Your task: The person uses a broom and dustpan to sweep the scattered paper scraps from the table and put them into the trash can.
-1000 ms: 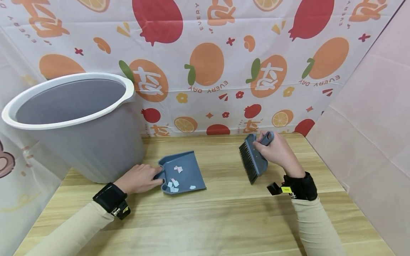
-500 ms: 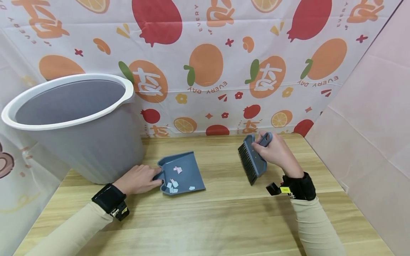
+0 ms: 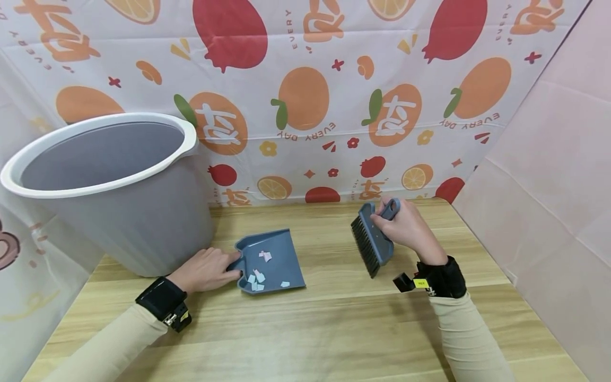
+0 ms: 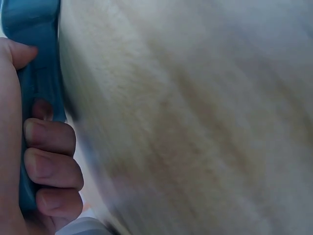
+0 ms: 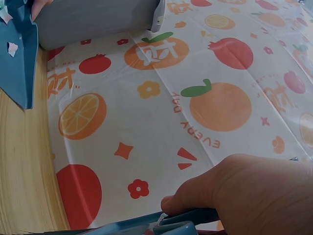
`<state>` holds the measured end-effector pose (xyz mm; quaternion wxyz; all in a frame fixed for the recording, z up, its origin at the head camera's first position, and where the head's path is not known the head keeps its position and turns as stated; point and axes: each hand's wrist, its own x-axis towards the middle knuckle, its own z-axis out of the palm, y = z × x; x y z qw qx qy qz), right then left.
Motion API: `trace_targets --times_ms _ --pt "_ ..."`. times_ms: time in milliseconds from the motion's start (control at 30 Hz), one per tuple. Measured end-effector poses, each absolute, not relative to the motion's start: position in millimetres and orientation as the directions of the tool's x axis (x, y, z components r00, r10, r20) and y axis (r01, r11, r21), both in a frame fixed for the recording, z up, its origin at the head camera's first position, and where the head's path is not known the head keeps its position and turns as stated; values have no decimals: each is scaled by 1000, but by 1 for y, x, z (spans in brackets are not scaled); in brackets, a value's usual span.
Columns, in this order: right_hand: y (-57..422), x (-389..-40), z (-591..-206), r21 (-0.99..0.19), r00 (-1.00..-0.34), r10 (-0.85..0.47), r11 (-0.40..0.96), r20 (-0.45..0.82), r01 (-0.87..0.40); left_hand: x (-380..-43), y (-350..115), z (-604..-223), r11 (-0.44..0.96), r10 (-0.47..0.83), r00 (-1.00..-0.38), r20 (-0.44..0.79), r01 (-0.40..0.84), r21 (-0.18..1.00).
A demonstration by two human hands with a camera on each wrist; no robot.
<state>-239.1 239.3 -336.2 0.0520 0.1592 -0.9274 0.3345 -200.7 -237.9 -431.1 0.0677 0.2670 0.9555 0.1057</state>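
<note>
A blue-grey dustpan [image 3: 279, 260] sits on the table with several small scraps of paper [image 3: 258, 275] in it, most near its handle end. My left hand [image 3: 207, 269] grips its handle; in the left wrist view the fingers [image 4: 53, 166] curl round that handle. To the right, my right hand [image 3: 406, 225] holds a hand brush [image 3: 380, 236] of the same colour by its handle. The brush is tilted, its dark bristles facing left and down, apart from the dustpan. Whether the bristle tips touch the table I cannot tell.
A large grey bin [image 3: 143, 223] with a white rim stands at the left, just behind my left hand. Behind the wooden table [image 3: 305, 339] hangs a fruit-patterned cloth [image 3: 305, 101]. A pale pink sheet [image 3: 549, 175] borders the right side.
The whole head view has shifted slightly. My right hand and the brush appear a little further left; the left hand and the dustpan keep their place on the table.
</note>
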Motion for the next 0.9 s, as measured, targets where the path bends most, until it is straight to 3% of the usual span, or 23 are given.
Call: trace_targets --times_ms 467,900 --pt "236 -241 -337 -617 -946 -261 717 194 -324 -206 -240 -405 805 560 -828 -10 542 243" --pt "237 -239 -337 -625 -951 -256 717 174 -308 -211 -239 -369 804 573 -815 -92 537 255"
